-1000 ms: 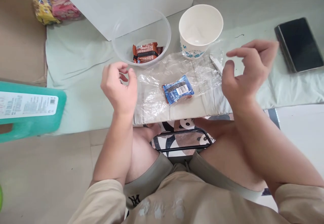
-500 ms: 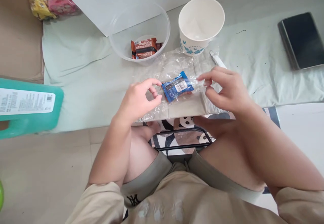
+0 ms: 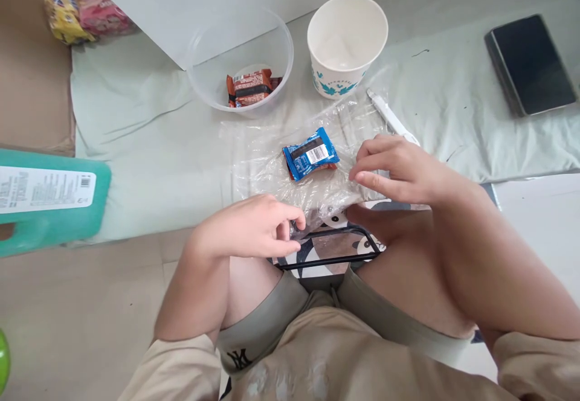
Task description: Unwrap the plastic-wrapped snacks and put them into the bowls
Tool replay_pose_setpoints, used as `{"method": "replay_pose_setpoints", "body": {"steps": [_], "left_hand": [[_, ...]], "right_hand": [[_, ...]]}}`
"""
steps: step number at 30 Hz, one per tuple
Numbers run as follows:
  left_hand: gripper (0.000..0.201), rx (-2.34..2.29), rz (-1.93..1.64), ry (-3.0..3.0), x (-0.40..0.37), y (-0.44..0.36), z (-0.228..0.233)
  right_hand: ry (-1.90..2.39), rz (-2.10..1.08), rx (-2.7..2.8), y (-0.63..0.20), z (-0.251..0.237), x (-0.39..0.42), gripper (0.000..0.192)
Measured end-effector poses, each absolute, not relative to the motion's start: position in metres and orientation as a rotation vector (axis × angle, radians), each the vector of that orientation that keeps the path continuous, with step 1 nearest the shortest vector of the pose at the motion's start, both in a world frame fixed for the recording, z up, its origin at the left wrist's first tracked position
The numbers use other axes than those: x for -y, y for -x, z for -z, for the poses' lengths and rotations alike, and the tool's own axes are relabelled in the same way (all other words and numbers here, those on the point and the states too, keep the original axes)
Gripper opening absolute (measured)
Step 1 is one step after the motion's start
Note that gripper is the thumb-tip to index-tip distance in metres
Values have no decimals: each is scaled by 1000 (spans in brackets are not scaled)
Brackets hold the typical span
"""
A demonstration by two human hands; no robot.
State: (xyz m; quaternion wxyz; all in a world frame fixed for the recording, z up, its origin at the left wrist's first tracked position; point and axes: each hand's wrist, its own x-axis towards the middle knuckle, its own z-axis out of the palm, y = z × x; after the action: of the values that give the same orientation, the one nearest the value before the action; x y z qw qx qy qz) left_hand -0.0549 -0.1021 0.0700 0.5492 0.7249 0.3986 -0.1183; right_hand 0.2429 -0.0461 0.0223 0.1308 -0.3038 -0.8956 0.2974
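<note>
A clear plastic bag lies spread and wrinkled on the pale green cloth, its near side crumpled past the cloth's front edge. On it rests a blue-wrapped snack packet with a barcode label, and a bit of reddish-brown wrapper shows underneath. My left hand is low at the bag's near edge, fingers curled round some of the film, thumb lower. My right hand pinches the bag's right side, fingertips close together. Partly behind that hand lies a white pen-like tool.
A clear plastic bowl holds brown-wrapped snack packets. Beside it stands a white paper tub with blue print. A black phone-like device lies right, a green jug left. Bagged colourful snacks sit behind, by a white box.
My left hand has moved down toward me, away from the blue packet, and my right hand slightly down. The bag has spread flatter, and its near edge has come forward. The view has shifted slightly.
</note>
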Motion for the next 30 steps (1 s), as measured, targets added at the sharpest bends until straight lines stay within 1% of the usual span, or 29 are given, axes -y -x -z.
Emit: {"method": "replay_pose_setpoints", "body": {"steps": [2, 3, 6, 7, 8, 10, 13, 15, 21, 26, 30], "left_hand": [[23, -930, 264, -1644, 101, 55, -73], [24, -942, 172, -1625, 100, 54, -72], [19, -1175, -362, -1689, 94, 49, -61], [17, -1297, -557, -1741, 90, 47, -53], [17, -1416, -720, -1797, 86, 46, -44], [24, -1541, -865, -1888, 78, 44, -25], [43, -1581, -779, -1939, 68, 48, -4], [54, -1604, -654, -1939, 66, 51, 0], [68, -1623, -347, -2009, 67, 54, -7], [76, -1614, -280, -2037, 67, 54, -4], [75, -1590, -227, -2029, 67, 55, -5]], "right_hand": [[952, -732, 2540, -240, -21, 48, 40], [1012, -655, 2472, -237, -19, 49, 36], [1079, -517, 2290, -223, -13, 52, 16], [1049, -510, 2276, -216, -10, 53, 16], [1008, -512, 2290, -209, -7, 53, 23], [946, -512, 2372, -194, -2, 52, 39], [982, -482, 2501, -178, 2, 48, 59], [1053, -448, 2572, -173, 2, 45, 62], [1100, -416, 2649, -169, -1, 43, 47], [1084, -540, 2544, -180, -1, 44, 45], [1081, -625, 2379, -192, -21, 49, 42]]}}
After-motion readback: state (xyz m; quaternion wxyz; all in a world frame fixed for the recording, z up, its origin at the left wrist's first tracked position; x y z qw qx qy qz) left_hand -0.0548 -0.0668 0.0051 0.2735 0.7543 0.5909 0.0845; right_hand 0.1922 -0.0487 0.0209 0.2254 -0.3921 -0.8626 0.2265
